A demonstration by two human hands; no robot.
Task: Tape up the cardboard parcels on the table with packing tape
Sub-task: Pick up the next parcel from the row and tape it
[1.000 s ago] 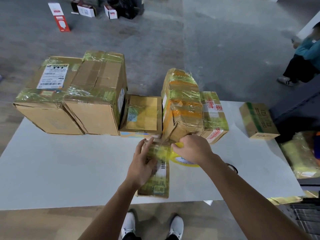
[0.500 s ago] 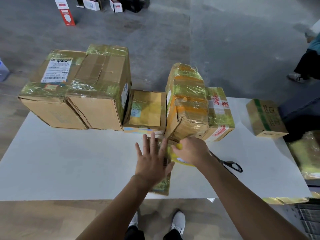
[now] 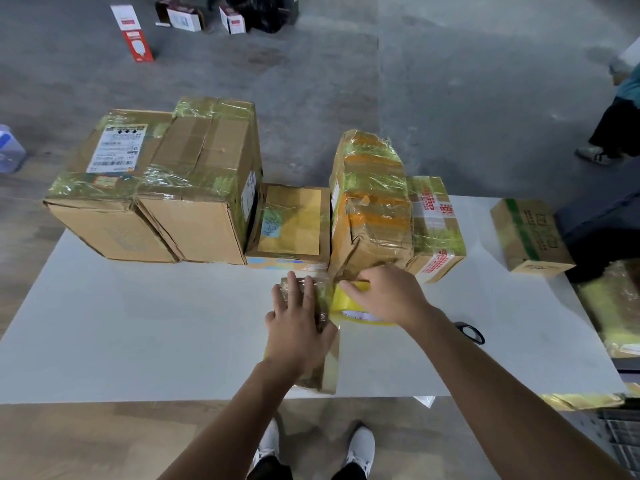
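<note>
My left hand [image 3: 298, 327] lies flat on the small parcel [image 3: 327, 370], fingers straight and spread, pressing it onto the table [image 3: 138, 323] near the front edge. My right hand [image 3: 384, 292] is curled over the yellow roll [image 3: 349, 303] and grips it from above. The roll sits just right of the parcel's far end, touching it or very nearly. The hands hide the join, so I cannot tell whether a strip runs from the roll onto the parcel. What shows of the parcel already shines with yellowish wrap.

I judge that I am mid-wrap on this one: the left hand anchors and smooths while the right feeds tape. The next move calls for drawing the roll off with the strip taut, the left palm bearing down so the light parcel does not slide or lift. There is little room for that. My right knuckles are close against the tall orange parcel [image 3: 372, 202], which stands in the row [image 3: 197, 188] of taped boxes along the far side, so I would pull toward myself or to the right.

Then comes the cut. The scissors [image 3: 469, 332] lie beyond my right forearm, mostly hidden, so one hand must let go to reach them. A green-banded box [image 3: 530, 233] stands apart at far right; whether it needs tape I cannot tell.
</note>
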